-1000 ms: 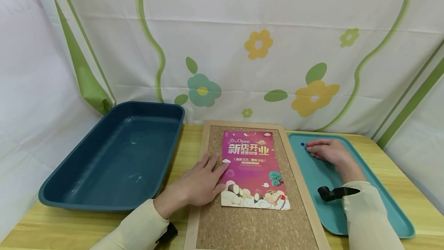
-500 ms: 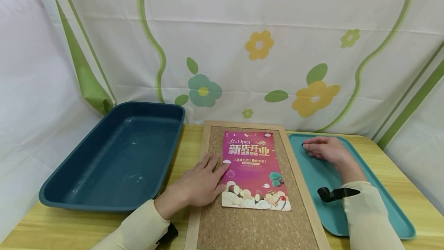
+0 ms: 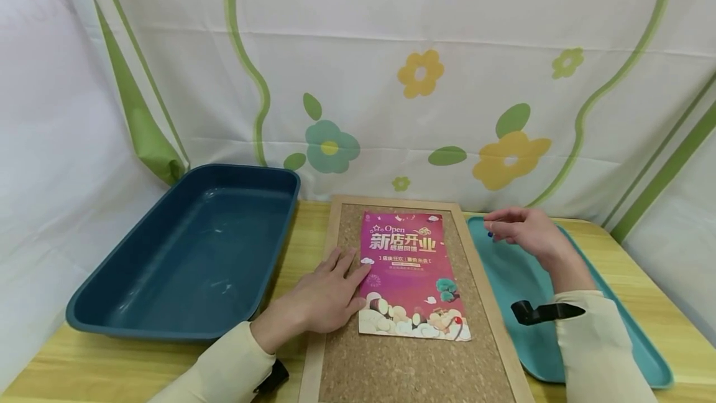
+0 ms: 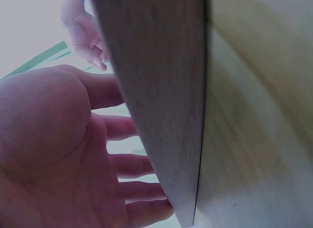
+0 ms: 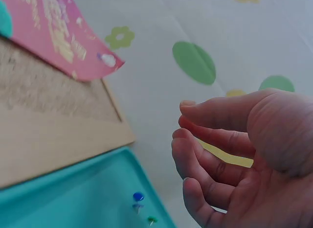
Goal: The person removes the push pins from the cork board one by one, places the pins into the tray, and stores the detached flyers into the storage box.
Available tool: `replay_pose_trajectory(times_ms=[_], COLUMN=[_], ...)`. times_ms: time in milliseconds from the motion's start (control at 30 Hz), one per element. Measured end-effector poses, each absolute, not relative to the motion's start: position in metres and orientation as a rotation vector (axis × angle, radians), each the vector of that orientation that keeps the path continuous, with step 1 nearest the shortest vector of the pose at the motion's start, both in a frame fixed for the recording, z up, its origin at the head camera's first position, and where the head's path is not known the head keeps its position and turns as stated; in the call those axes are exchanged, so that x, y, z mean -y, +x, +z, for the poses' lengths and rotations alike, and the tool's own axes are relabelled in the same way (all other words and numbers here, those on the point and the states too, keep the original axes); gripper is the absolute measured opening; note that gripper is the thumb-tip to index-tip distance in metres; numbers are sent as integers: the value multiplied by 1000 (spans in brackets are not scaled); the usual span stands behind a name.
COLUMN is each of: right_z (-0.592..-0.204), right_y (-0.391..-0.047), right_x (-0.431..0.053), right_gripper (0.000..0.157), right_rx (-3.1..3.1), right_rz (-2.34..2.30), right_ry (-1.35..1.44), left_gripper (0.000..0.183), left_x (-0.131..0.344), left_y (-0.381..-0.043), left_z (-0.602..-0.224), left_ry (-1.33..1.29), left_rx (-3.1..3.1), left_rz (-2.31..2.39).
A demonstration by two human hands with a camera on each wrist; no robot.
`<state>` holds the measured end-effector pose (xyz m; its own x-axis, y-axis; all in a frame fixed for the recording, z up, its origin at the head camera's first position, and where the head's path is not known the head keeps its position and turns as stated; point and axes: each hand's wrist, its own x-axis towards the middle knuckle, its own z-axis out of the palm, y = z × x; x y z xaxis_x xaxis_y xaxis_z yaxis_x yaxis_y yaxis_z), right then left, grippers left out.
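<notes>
Poster (image 3: 403, 272), pink and purple with printed lettering, lies on the cork face of a wood-framed board (image 3: 414, 372). The board sits on the table (image 3: 84, 365), between a dark blue basin (image 3: 184, 266) at left and a teal tray (image 3: 514, 278) at right. Left hand (image 3: 324, 297): laid across the board's left frame, fingers straight and spread wide, reaching the poster's left edge. Right hand (image 3: 526, 232): positioned over the far left part of the tray, fingers bent, thumb tip and index fingertip narrowly spaced. A blue pushpin (image 5: 138, 196) and a green pushpin (image 5: 152, 219) show in the tray near its far edge. Whether the right hand also holds something between its tips cannot be determined. Light sleeves (image 3: 240, 365) cover both forearms. A white cloth (image 3: 358, 17), printed with flowers and leaves, hangs at the far side.
</notes>
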<state>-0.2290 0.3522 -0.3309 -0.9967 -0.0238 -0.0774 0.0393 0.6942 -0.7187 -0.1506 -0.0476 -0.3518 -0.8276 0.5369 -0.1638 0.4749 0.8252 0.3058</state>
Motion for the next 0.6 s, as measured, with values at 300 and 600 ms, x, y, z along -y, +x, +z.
replay_pose_trajectory(times_ms=[300, 600], right_z=[-309, -303], right_y=[-220, -213], right_x=[-335, -310], right_gripper=[46, 44], right_rx=[-2861, -2847], right_rz=[-1179, -1216], right_ry=[-60, -161], left_gripper=[64, 64], left_x=[48, 48], left_y=[-151, -150], left_z=[-352, -352], left_ry=[779, 762], left_rx=[-2761, -2761], left_rz=[369, 358])
